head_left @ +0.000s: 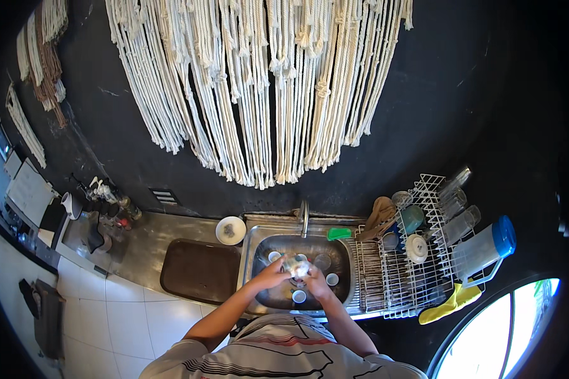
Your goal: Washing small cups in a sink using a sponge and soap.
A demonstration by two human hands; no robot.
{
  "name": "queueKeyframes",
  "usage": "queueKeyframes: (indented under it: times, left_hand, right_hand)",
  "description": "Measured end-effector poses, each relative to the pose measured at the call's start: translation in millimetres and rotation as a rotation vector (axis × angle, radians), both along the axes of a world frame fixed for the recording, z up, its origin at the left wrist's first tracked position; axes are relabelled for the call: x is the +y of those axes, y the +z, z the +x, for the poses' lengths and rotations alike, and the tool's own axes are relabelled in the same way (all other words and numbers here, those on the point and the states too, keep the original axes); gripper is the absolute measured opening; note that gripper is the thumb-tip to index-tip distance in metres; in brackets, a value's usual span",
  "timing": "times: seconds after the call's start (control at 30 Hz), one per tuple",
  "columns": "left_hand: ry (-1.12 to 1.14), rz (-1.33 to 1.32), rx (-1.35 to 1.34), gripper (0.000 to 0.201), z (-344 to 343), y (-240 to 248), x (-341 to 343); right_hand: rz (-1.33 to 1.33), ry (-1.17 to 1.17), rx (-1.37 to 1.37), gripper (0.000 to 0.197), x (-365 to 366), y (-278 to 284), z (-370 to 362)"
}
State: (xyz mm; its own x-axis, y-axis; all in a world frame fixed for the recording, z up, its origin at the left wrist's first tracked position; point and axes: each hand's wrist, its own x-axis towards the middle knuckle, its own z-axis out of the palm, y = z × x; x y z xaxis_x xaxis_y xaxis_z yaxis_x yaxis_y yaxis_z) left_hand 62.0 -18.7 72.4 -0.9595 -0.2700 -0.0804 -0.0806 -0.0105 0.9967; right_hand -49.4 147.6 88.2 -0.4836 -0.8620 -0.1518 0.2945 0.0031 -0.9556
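Whitish object (296, 270) lies between left fingers (281, 269) and right fingers (313, 276), both clamped on it; sink (341, 258) beneath.

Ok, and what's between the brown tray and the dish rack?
The head view shows the metal sink there, white cups inside, left hand and right hand above.

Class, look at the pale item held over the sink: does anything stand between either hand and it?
Nothing visible does. The left hand and right hand both hold the pale item, too bright to identify. A white cup sits in the sink, nearer the person's body, not between hand and item.
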Motion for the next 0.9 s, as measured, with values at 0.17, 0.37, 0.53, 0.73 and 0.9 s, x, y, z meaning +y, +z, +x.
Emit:
queueKeyframes:
  times: [0.17,0.37,0.53,0.73,0.9]
  left_hand:
    - [0.092,0.399,-0.337,0.044,15,12,-22]
    - [-0.018,-0.306,0.125,0.037,14,32,-11]
    - [-0.155,-0.251,0.123,0.046,19,34,-21]
    - [-0.020,0.512,-0.414,0.048,4,-34,-37]
    - [0.016,-0.092,-0.070,0.042,-6,-3,-7]
  right_hand:
    - [0.039,-0.104,0.847,0.024,-13,2,26]
    - [0.104,-0.135,0.226,0.019,-18,-13,29]
    - [-0.025,-0.063,-0.027,0.014,-18,-2,20]
    - [-0.051,0.061,0.331,0.017,-16,39,20]
    - [0.112,0.070,0.091,0.030,-6,-3,3]
